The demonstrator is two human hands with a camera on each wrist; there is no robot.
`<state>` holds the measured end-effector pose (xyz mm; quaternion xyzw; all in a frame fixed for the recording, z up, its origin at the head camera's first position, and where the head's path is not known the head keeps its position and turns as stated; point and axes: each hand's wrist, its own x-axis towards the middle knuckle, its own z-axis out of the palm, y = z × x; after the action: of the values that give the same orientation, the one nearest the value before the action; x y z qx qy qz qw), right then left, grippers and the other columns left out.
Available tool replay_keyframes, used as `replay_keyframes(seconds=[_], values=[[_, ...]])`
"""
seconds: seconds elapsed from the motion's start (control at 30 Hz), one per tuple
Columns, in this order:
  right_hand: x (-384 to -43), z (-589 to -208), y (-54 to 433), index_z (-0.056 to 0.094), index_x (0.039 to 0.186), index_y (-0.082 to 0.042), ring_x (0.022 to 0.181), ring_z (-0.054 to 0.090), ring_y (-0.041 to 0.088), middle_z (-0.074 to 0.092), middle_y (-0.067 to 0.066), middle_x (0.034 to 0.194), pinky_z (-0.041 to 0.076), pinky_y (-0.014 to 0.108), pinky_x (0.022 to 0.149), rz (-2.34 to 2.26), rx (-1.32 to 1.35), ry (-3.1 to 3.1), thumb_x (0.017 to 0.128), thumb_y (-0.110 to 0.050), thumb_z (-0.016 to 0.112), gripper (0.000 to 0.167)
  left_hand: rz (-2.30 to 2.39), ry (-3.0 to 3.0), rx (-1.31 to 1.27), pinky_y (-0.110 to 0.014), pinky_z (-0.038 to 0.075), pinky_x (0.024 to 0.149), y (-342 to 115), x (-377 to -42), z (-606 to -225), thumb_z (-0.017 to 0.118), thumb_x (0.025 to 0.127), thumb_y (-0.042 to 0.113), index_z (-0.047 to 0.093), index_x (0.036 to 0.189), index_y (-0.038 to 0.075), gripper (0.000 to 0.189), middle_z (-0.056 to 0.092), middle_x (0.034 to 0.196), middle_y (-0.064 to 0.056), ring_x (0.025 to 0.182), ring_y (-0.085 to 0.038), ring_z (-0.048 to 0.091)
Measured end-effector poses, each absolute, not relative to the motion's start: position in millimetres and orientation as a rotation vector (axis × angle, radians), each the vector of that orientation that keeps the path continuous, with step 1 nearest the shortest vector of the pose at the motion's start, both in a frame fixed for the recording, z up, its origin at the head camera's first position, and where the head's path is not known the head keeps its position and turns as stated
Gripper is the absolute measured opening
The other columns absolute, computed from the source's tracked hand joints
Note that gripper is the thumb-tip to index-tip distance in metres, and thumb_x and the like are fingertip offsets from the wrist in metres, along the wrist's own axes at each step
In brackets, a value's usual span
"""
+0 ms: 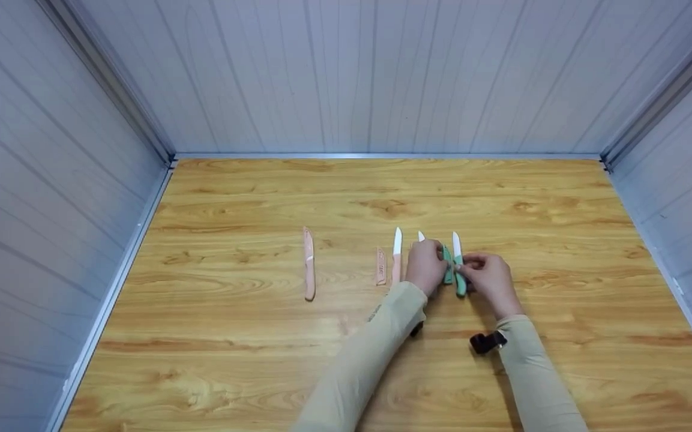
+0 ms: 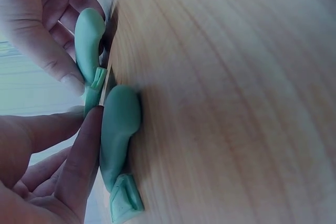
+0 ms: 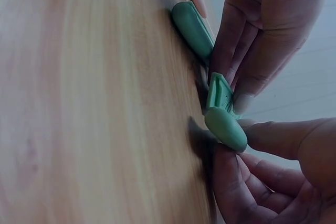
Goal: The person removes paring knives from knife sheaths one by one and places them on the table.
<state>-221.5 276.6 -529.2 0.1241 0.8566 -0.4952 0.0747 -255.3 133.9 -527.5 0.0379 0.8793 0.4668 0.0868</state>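
Observation:
My right hand (image 1: 493, 281) pinches the green handle (image 3: 226, 129) of a small knife between thumb and fingers. Its white blade (image 1: 456, 241) points to the back wall. Just left of that blade, my left hand (image 1: 425, 265) pinches a green blade sheath (image 1: 447, 267). Handle and sheath are close together and overlap in both wrist views. Below the left fingers, a second green-handled knife (image 2: 121, 129) lies on the table, with another green piece (image 2: 126, 201) beside it. From above, the left hand covers most of that knife, leaving its white blade tip (image 1: 421, 236) visible.
Left of my hands lie a pink knife (image 1: 397, 243) with a bare white blade and a pink sheath (image 1: 380, 267). Farther left is a pink knife (image 1: 309, 276) with its blade in a sheath. Pale panels (image 1: 346, 78) wall the wooden table (image 1: 231, 360) at back and sides.

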Motion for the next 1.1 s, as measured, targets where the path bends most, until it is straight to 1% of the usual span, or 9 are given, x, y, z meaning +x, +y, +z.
replay_keyframes(seconds=[0.17,0.33,0.4,0.53,0.63,0.77,1.0,1.1], values=[[-221.0,-530.1,275.2,0.064,0.112,0.006,0.07,0.063,0.015,0.066,0.014,0.091,0.056,0.028,0.058,-1.469,0.363,2.595,0.088,-0.011,0.068,0.03,1.387,2.64,0.139,-0.019,0.038,0.046,134.4,-254.5,-528.0,0.07,0.08,-0.003,0.07,0.079,0.004,0.007,0.049,0.057,0.006,0.052,-0.008,0.046],[-220.1,-532.0,275.5,0.065,0.111,0.007,0.067,0.065,0.016,0.066,0.015,0.09,0.056,0.028,0.057,-1.467,0.328,2.627,0.088,-0.01,0.068,0.028,1.363,2.695,0.189,-0.018,0.032,0.044,134.4,-253.5,-529.0,0.072,0.079,-0.002,0.062,0.068,0.008,0.017,0.042,0.054,0.007,0.049,-0.007,0.04],[-219.7,-532.8,276.0,0.064,0.111,0.007,0.066,0.065,0.016,0.067,0.015,0.09,0.056,0.029,0.057,-1.464,0.313,2.641,0.088,-0.009,0.067,0.028,1.358,2.71,0.201,-0.018,0.031,0.044,134.2,-253.3,-529.4,0.072,0.079,-0.001,0.062,0.068,0.007,0.017,0.041,0.054,0.007,0.05,-0.007,0.039],[-219.1,-533.6,276.8,0.065,0.111,0.007,0.068,0.064,0.016,0.067,0.015,0.091,0.056,0.028,0.057,-1.441,0.308,2.664,0.088,-0.009,0.067,0.028,1.356,2.71,0.205,-0.019,0.032,0.046,134.5,-253.4,-530.0,0.073,0.079,-0.001,0.068,0.076,0.004,0.008,0.042,0.056,0.007,0.052,-0.008,0.04],[-219.0,-533.5,277.2,0.064,0.11,0.007,0.069,0.064,0.017,0.066,0.015,0.091,0.056,0.028,0.057,-1.444,0.307,2.659,0.088,-0.009,0.067,0.027,1.353,2.699,0.202,-0.019,0.033,0.047,134.9,-253.6,-530.1,0.072,0.08,-0.001,0.069,0.079,0.003,0.005,0.043,0.058,0.006,0.054,-0.008,0.041],[-219.2,-533.2,277.4,0.065,0.109,0.007,0.071,0.064,0.017,0.066,0.015,0.09,0.056,0.027,0.057,-1.45,0.316,2.656,0.088,-0.008,0.067,0.026,1.375,2.671,0.191,-0.02,0.033,0.047,135.5,-253.6,-529.5,0.071,0.08,-0.002,0.066,0.075,0.004,0.009,0.042,0.058,0.006,0.053,-0.009,0.041],[-218.9,-533.5,276.8,0.065,0.108,0.007,0.071,0.064,0.017,0.066,0.015,0.09,0.056,0.028,0.058,-1.44,0.323,2.666,0.087,-0.009,0.067,0.026,1.387,2.67,0.189,-0.02,0.031,0.046,135.1,-252.7,-528.9,0.07,0.079,-0.003,0.055,0.066,0.008,0.023,0.039,0.056,0.005,0.053,-0.009,0.039],[-218.7,-533.5,276.6,0.065,0.108,0.007,0.07,0.064,0.017,0.066,0.015,0.09,0.056,0.028,0.058,-1.441,0.319,2.669,0.087,-0.008,0.067,0.026,1.38,2.673,0.191,-0.021,0.031,0.047,135.1,-252.5,-528.7,0.07,0.079,-0.003,0.053,0.065,0.009,0.025,0.038,0.056,0.005,0.053,-0.01,0.039]])
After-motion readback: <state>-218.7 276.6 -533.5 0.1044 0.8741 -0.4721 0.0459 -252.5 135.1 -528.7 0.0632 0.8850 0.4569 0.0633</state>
